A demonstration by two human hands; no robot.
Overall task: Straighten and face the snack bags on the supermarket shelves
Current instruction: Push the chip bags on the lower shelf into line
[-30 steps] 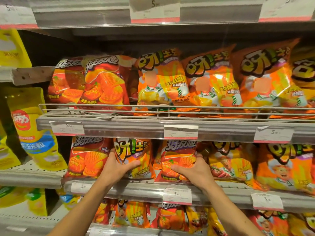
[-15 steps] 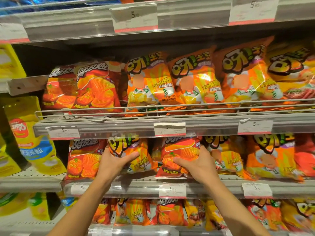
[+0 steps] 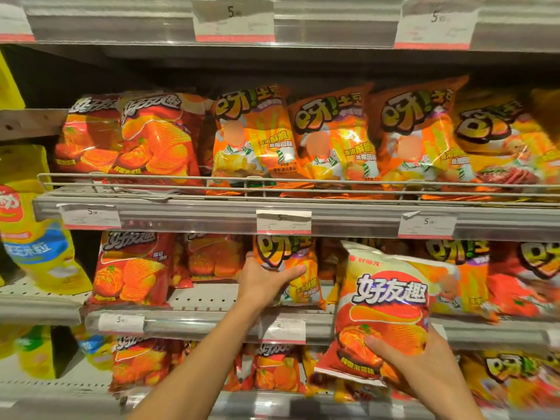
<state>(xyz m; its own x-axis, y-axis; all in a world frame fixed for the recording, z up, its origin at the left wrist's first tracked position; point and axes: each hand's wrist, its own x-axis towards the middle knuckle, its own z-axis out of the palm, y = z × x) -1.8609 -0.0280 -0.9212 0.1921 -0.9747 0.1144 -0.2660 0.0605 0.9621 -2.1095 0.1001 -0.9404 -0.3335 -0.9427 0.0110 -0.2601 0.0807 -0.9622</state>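
Red bag [image 3: 383,316] (right hand [image 3: 424,363]); shelf [image 3: 194,324]

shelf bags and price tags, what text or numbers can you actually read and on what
"好友趣": red bag gripped by the right hand
"好友趣": red bag on the middle shelf
"呀!土豆": orange bag on the upper shelf
"香浓酥脆" "吮指回味": same orange bag
"5": price tag on the top rail; its small print is blurred
Orange bag held by the left hand: logo partly hidden
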